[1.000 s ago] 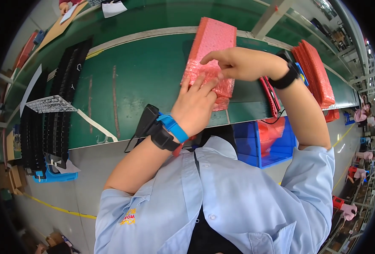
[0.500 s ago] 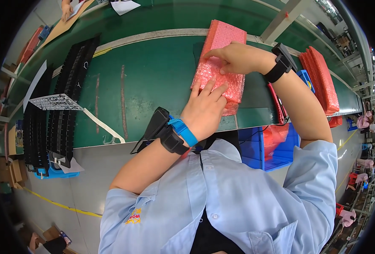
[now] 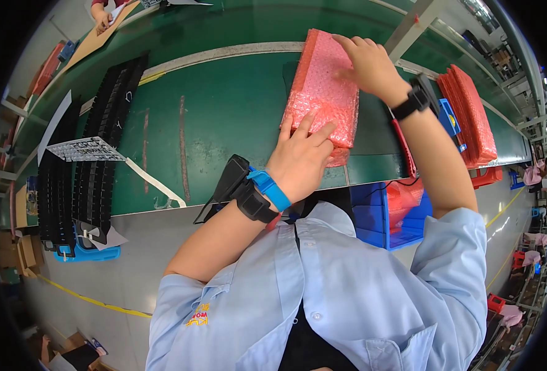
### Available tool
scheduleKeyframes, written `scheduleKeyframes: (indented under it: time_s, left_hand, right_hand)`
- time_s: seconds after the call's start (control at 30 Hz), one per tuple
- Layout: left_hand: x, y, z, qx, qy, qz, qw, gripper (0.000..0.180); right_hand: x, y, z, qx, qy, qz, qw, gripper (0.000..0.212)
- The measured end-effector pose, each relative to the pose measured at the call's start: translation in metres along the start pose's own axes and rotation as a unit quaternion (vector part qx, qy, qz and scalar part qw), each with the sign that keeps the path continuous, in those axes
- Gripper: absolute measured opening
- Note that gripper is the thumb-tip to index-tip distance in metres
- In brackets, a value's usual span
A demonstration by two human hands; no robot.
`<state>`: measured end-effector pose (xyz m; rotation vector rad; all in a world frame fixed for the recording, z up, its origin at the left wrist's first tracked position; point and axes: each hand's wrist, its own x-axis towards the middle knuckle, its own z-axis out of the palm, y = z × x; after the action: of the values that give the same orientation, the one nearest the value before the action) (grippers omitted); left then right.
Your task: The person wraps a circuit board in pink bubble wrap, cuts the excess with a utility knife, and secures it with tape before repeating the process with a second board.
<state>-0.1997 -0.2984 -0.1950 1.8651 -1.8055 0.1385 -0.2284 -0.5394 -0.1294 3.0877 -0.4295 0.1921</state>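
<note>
A stack of pink bubble-wrap bags [image 3: 315,86] lies on the green bench in front of me, its long side running away from me. My left hand [image 3: 299,162] rests on the near end of the top bag, fingers spread and flat, holding nothing. At the far right edge of the stack is my right hand [image 3: 373,69]. Its fingers are apart and its thumb, smeared by motion, points over the bags. I see nothing in that hand. Whether it touches the wrap I cannot tell.
Another pink bubble-wrap stack [image 3: 468,117] stands at the right, beside a small blue-and-yellow box [image 3: 449,117]. Black slotted racks [image 3: 100,136] with a white card [image 3: 85,149] occupy the left. A blue bin [image 3: 370,216] sits below the bench edge. Another person's hand [image 3: 103,20] is far left.
My right hand has moved away from me and slightly right, from the middle of the bags to their far right edge. My left hand stays on the near end.
</note>
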Motion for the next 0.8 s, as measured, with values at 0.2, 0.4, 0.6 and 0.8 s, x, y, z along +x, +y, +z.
scheduleKeyframes:
  time_s: [0.2,0.4,0.6,0.8]
  left_hand:
    - [0.0,0.0,-0.002,0.024,-0.023,0.01,0.999,0.015]
    - [0.0,0.001,-0.004,0.016,-0.026,0.002,1.0,0.015]
    - [0.001,0.002,-0.003,-0.032,-0.002,-0.022,0.999,0.015]
    - [-0.003,-0.013,0.01,-0.07,0.145,-0.184,0.97,0.023]
  right_hand:
    - [-0.05,-0.035,0.044,0.011,0.125,0.006,0.992,0.077]
    - [-0.042,-0.022,0.043,0.017,0.131,0.023,0.991,0.064]
    - [-0.047,0.001,0.028,0.016,0.184,0.136,0.973,0.052]
    - [-0.114,-0.049,0.005,0.286,-0.028,0.291,0.912,0.045]
